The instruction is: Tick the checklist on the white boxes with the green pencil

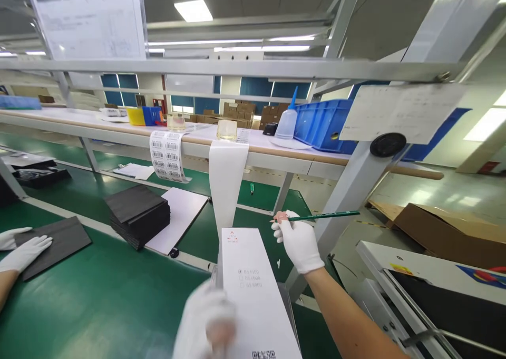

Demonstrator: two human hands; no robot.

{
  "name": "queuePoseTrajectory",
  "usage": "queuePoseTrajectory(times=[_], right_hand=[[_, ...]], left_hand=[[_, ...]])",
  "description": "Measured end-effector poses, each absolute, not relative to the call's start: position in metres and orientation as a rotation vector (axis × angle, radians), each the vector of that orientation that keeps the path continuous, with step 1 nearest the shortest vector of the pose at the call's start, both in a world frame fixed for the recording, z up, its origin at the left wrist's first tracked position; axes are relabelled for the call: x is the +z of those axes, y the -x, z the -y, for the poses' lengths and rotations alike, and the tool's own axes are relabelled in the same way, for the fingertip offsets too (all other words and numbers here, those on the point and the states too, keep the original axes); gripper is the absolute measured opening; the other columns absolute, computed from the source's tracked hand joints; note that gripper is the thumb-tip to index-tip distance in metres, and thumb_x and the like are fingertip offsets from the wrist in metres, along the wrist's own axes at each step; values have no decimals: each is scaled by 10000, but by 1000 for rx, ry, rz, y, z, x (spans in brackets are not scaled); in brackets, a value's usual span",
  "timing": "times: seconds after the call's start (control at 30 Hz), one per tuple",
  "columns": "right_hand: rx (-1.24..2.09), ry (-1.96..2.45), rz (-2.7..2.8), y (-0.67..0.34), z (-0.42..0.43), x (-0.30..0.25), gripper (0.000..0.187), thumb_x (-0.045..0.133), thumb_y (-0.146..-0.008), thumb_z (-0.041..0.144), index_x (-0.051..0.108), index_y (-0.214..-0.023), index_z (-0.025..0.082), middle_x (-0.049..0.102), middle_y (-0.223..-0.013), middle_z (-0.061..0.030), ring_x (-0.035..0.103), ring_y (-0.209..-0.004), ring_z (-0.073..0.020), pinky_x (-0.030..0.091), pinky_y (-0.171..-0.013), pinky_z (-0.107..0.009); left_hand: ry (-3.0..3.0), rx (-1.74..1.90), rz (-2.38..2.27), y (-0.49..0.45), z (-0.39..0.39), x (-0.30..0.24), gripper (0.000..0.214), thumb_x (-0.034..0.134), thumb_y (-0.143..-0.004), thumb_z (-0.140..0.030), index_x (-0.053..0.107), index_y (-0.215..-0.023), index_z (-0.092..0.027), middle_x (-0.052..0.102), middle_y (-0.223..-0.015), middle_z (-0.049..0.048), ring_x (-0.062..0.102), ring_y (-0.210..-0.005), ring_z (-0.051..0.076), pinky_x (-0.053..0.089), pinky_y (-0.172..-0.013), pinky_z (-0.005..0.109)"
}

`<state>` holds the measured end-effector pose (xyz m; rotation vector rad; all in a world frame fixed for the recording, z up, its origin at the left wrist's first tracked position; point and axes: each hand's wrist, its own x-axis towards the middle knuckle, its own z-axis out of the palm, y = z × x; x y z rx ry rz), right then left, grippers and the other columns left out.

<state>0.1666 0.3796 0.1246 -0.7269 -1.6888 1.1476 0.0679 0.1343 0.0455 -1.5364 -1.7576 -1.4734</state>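
My right hand (300, 241), in a white glove with bare fingertips, pinches a dark green pencil (328, 215). The pencil lies nearly level, its sharpened tip to the left. Below and left of it is a long white printed panel (247, 301); whether card or box I cannot tell. It bears a red logo, several printed options with a tick at the top one, and a code at its lower end. Over the panel's left edge is my left hand (209, 322), gloved and smeared by motion, so its fingers are unclear.
A co-worker's gloved hands (27, 251) rest on a dark flat piece (59, 245) at left. A stack of black sheets (138, 214) stands on the green bench. Label strips (168, 156) hang from the shelf (269, 144), which carries a blue bin (322, 124) and a squeeze bottle (286, 122).
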Motion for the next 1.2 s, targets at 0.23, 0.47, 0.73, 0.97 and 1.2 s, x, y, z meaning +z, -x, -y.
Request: queuePoseTrajectory(times=[0.23, 0.47, 0.73, 0.97, 1.2], right_hand=[[615, 407, 1851, -143, -389, 200, 424, 449, -998, 554, 657, -1057, 189, 682, -831, -79, 634, -695, -234, 534, -710, -353], [-271, 248, 2119, -96, -400, 261, 356, 711, -848, 363, 684, -1155, 184, 662, -1106, -129, 500, -1154, -378, 356, -943, -498], [-457, 452, 2296, -32, -406, 283, 285, 715, -920, 414, 673, -1112, 208, 681, -1047, -100, 490, -1080, -351, 303, -773, -405], [-793, 229, 2199, -28, -408, 284, 136, 559, -939, 170, 674, -867, 164, 622, -796, -107, 493, -899, -298, 218, -677, -385], [-671, -41, 2167, -50, -382, 254, 349, 369, -1029, 150, 713, -976, 171, 626, -814, -108, 514, -780, -260, 296, -676, -382]], left_hand=[[1279, -1269, 1606, 76, -267, 211, 366, 524, -906, -501, 628, -1093, -204, 702, -1116, 126, 628, -1132, 309, 483, -1045, 515], [1268, -974, 1858, 126, -324, 250, 315, 425, -954, -457, 664, -1017, -262, 714, -1131, 76, 536, -1225, 326, 264, -1156, 602], [1398, -1041, 1785, 142, -314, 238, 372, 632, -828, -500, 613, -1100, -247, 668, -1196, 70, 551, -1190, 297, 329, -1134, 504], [1393, -1009, 1813, 137, -313, 238, 354, 598, -849, -524, 611, -1083, -259, 664, -1185, 65, 539, -1202, 302, 259, -1176, 541], [1487, -902, 1901, 141, -303, 253, 721, 793, -605, -628, 597, -1189, -253, 622, -1261, 94, 487, -1283, 358, 239, -1200, 572]])
